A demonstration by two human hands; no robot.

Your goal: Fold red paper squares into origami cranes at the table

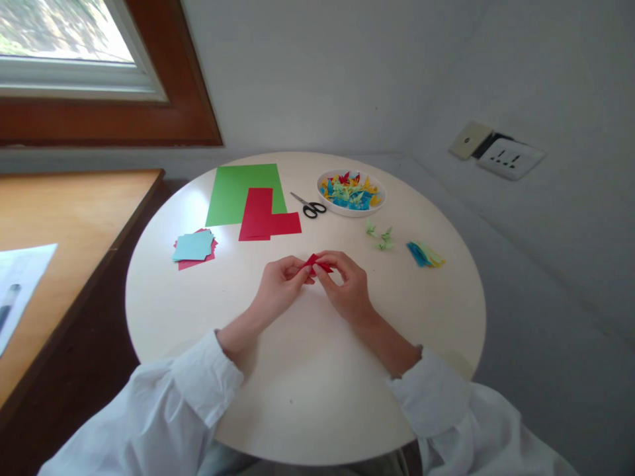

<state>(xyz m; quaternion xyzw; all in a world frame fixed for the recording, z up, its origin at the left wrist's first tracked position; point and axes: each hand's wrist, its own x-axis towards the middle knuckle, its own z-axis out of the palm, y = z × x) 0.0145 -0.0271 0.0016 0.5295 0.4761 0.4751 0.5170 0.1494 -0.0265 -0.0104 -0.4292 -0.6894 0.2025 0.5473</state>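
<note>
Left hand (282, 281): pinches small folded red paper piece (312, 259).
Right hand (350, 283): pinches its other side.
Fold: better align edges, then press gently.

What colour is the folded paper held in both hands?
The folded paper is red, seen best in the head view.

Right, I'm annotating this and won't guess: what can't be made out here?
Head view:
Red piece: full shape, partly covered by fingers.
Pieces in white bowl: exact count, they overlap.
White sheet: remainder, cut off by the left edge.
</note>
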